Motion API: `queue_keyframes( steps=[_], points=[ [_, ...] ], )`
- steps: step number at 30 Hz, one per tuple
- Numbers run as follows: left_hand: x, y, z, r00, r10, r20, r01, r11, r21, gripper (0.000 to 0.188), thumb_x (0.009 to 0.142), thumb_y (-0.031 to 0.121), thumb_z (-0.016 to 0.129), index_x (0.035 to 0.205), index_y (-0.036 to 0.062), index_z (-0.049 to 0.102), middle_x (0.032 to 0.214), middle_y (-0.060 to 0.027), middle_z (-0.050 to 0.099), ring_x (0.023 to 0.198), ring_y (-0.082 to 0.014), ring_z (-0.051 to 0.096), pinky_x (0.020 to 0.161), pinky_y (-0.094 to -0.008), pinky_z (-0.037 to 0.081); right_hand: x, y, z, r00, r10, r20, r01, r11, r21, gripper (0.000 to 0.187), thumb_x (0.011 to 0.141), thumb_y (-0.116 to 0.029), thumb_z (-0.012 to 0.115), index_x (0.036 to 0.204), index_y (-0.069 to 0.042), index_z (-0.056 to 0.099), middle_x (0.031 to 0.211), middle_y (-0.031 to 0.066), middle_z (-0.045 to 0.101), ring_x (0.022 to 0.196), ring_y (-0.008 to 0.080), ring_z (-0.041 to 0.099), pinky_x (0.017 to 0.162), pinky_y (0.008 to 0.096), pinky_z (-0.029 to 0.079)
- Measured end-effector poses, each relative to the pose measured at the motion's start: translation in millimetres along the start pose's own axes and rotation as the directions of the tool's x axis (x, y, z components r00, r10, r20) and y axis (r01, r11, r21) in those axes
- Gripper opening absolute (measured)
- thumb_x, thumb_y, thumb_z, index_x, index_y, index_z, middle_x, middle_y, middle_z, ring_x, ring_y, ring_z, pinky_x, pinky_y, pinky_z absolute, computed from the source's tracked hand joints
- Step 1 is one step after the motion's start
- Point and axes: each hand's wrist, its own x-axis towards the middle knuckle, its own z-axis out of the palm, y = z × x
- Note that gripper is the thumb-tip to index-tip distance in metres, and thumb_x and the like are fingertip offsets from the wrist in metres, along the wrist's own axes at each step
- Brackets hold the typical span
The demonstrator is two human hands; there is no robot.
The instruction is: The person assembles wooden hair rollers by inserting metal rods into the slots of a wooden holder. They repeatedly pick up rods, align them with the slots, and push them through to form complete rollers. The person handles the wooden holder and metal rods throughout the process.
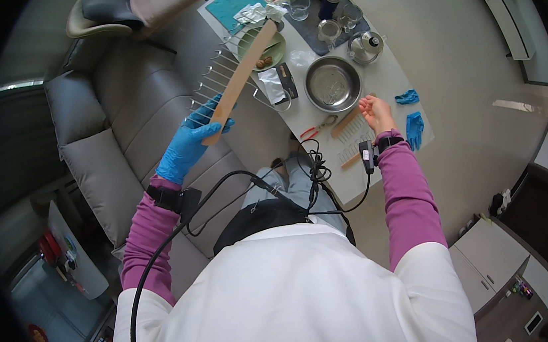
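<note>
My left hand (190,139), in a blue glove, is closed round the lower end of a rack with a flat wooden bar (247,78) and bent metal wires. The rack is held up and tilted, over the sofa and the table's left edge. My bare right hand (376,115) hovers by the table's right side with its fingers curled; whether anything is in them is hidden. Beside it are a round steel basin (333,84) and a second wooden-and-wire rack (347,124) lying flat. A red-handled hand tool (311,132) lies near the basin.
Blue gloves (414,129) lie at the white table's (401,74) right edge. Farther back stand a metal kettle (366,47), glass vessels (329,32) and a dark cup (331,0). A green plate (275,49) holds brown pieces. Black cables (314,168) hang before me; a grey sofa (134,106) is left.
</note>
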Motion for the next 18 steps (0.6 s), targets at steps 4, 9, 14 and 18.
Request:
queue_keyframes(
  steps=[4,9,14,18],
  points=[
    [16.9,-8.3,-6.3,0.999,-0.015,-0.053,0.014,1.0,-0.02,0.063,0.08,0.007,0.068,0.138,0.0044,0.041,0.13,-0.0157,0.052,0.105,-0.0225,0.06,0.093,-0.033,0.049,26.2,21.5,2.7,0.997,0.045,-0.056,-0.049,0.996,-0.079,0.025,0.088,-0.001,0.044,0.112,0.002,0.051,0.094,0.0118,0.058,0.079,0.0193,0.059,0.069,0.0307,0.052],
    [28.6,-12.1,-20.1,0.989,-0.1,-0.111,0.102,0.995,0.009,0.064,0.08,0.007,0.067,0.138,0.0049,0.041,0.13,-0.0153,0.052,0.105,-0.0227,0.06,0.095,-0.0332,0.048,48.6,43.8,13.6,0.993,0.102,-0.057,-0.113,0.969,-0.221,0.03,0.086,0.0,0.049,0.116,-0.002,0.053,0.098,0.0087,0.055,0.084,0.0184,0.056,0.075,0.0329,0.05],
    [48.9,-22.3,-41.1,0.98,-0.143,-0.136,0.15,0.987,0.048,0.063,0.08,0.01,0.067,0.138,0.0038,0.041,0.131,-0.0164,0.052,0.104,-0.0229,0.06,0.094,-0.034,0.047,76.7,62.7,23.5,0.991,0.112,-0.079,-0.133,0.926,-0.354,0.034,0.083,0.0,0.054,0.117,-0.005,0.054,0.103,0.0069,0.053,0.087,0.0171,0.054,0.076,0.0326,0.048],
    [66.3,-25.8,-58.7,0.966,-0.207,-0.157,0.212,0.977,0.017,0.064,0.079,0.007,0.068,0.138,0.005,0.042,0.127,-0.0146,0.055,0.102,-0.0229,0.061,0.092,-0.0338,0.05,103.1,81.5,34.0,0.985,0.119,-0.127,-0.167,0.851,-0.498,0.045,0.083,-0.003,0.056,0.127,-0.008,0.05,0.12,0.0094,0.053,0.1,0.0193,0.052,0.079,0.0331,0.047]
  ],
)
